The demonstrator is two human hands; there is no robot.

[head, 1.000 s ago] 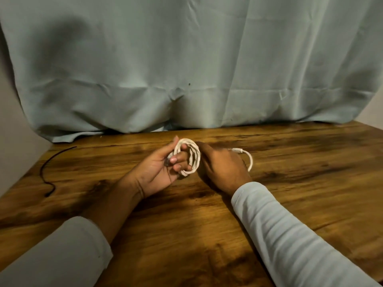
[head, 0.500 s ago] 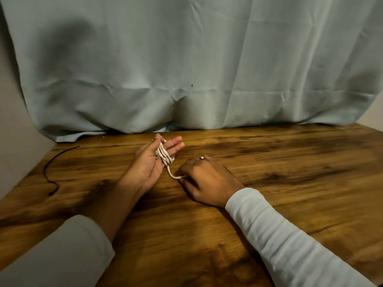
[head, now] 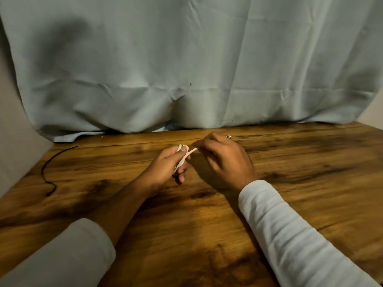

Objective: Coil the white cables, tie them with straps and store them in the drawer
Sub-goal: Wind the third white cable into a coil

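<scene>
fingers: my left hand point(head: 164, 165) curls round the white cable point(head: 183, 160), a thin, tight bundle of loops | my right hand point(head: 226, 160), at its 3 o'clock, pinches the taut loose end | both over the wooden table point(head: 290, 204) | black cord point(head: 49, 169) at 9 o'clock

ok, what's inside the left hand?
The white cable, bunched in loops in the left hand; the right hand pinches its free strand. Loop count and connectors are covered by the hands.
</scene>
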